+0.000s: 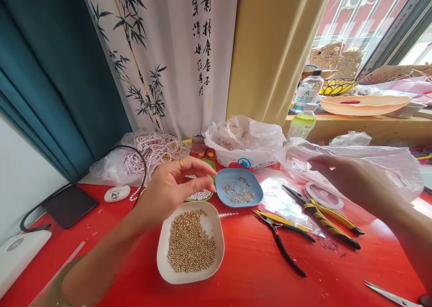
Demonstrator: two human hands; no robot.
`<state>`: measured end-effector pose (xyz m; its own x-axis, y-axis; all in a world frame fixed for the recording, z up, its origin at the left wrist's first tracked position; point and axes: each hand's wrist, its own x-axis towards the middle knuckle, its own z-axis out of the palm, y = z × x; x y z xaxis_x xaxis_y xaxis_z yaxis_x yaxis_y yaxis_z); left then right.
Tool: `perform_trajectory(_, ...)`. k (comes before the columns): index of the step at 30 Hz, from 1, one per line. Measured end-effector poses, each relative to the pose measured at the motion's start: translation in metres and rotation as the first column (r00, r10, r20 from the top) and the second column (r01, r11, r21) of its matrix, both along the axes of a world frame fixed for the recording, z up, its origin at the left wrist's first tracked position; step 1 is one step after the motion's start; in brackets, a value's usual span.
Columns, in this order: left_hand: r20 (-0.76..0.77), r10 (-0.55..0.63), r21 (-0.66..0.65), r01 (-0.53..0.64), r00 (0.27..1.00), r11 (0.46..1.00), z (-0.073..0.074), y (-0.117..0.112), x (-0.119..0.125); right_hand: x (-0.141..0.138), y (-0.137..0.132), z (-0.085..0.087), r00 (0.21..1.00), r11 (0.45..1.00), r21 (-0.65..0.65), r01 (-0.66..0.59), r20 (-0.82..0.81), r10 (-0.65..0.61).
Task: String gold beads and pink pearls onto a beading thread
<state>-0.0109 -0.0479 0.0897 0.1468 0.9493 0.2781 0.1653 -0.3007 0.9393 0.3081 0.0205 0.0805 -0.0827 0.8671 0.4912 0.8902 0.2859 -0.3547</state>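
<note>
My left hand (182, 181) hovers over the back of a cream dish (162, 262) of gold beads (191, 244). Its thumb and forefinger are curled together at the tips; anything between them is too fine to make out. Just beyond those fingertips sits a blue dish (239, 202) with small metal findings (238, 192). A green dish (207, 197) of white beads is partly hidden behind my left hand. Beside the cream dish lies a short strand of pearly beads (228, 215). My right hand (337, 174) is raised in front of a clear plastic bag (378, 163), its fingers smeared and dark.
Black-handled pliers (280, 239) and yellow-and-black pliers (319, 215) lie on the red table, near a clear spool (324, 195). Scissors (388, 293) are at the front right. Pink bead strands (151, 152) and a bag-lined bowl (245, 143) stand at the back.
</note>
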Motion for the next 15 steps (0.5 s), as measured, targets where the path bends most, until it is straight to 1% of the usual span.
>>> perform_trajectory(1, -0.004, -0.019, -0.020, 0.019, 1.000, 1.000, 0.001, -0.004, 0.004, -0.017, -0.009, 0.004, 0.999, 1.000, -0.004, -0.025, -0.028, 0.025)
perform_trajectory(2, -0.007, -0.037, -0.023, 0.037, 0.999, 0.999, 0.001, -0.008, 0.007, -0.035, -0.020, 0.008, 0.975, 0.988, -0.054, -0.142, -0.177, 0.130)
perform_trajectory(3, -0.022, -0.058, -0.024, 0.058, 0.998, 0.998, 0.001, -0.010, 0.011, -0.055, -0.031, 0.012, 0.904, 0.946, -0.117, -0.304, -0.350, 0.247)
perform_trajectory(4, -0.042, -0.075, -0.024, 0.074, 0.996, 0.997, 0.000, -0.012, 0.014, -0.073, -0.041, 0.014, 0.803, 0.857, -0.191, -0.478, -0.491, 0.338)
perform_trajectory(5, -0.062, -0.092, -0.025, 0.090, 0.994, 0.996, -0.001, -0.013, 0.016, -0.090, -0.050, 0.016, 0.692, 0.746, -0.233, -0.623, -0.609, 0.387)
perform_trajectory(6, -0.078, -0.111, -0.038, 0.108, 0.991, 0.993, -0.003, -0.013, 0.018, -0.105, -0.057, 0.015, 0.599, 0.635, -0.265, -0.725, -0.699, 0.392)
perform_trajectory(7, -0.090, -0.132, -0.061, 0.127, 0.987, 0.990, -0.004, -0.013, 0.019, -0.116, -0.062, 0.014, 0.541, 0.535, -0.300, -0.790, -0.752, 0.377)
perform_trajectory(8, -0.099, -0.151, -0.086, 0.143, 0.984, 0.986, -0.005, -0.012, 0.020, -0.124, -0.064, 0.011, 0.500, 0.461, -0.315, -0.829, -0.787, 0.361)
perform_trajectory(10, -0.123, -0.183, -0.125, 0.168, 0.975, 0.978, -0.007, -0.010, 0.020, -0.132, -0.063, 0.004, 0.475, 0.417, -0.329, -0.848, -0.821, 0.318)
perform_trajectory(11, -0.142, -0.195, -0.133, 0.177, 0.970, 0.975, -0.008, -0.009, 0.020, -0.133, -0.060, -0.001, 0.473, 0.409, -0.337, -0.848, -0.829, 0.298)
perform_trajectory(13, -0.183, -0.200, -0.131, 0.178, 0.963, 0.975, -0.010, -0.005, 0.018, -0.131, -0.054, -0.009, 0.493, 0.387, -0.373, -0.843, -0.823, 0.281)
perform_trajectory(14, -0.199, -0.195, -0.129, 0.172, 0.960, 0.977, -0.012, -0.003, 0.018, -0.130, -0.051, -0.012, 0.515, 0.391, -0.393, -0.832, -0.808, 0.285)
perform_trajectory(15, -0.217, -0.186, -0.130, 0.161, 0.958, 0.978, -0.013, -0.001, 0.017, -0.128, -0.049, -0.015, 0.548, 0.412, -0.412, -0.813, -0.780, 0.302)
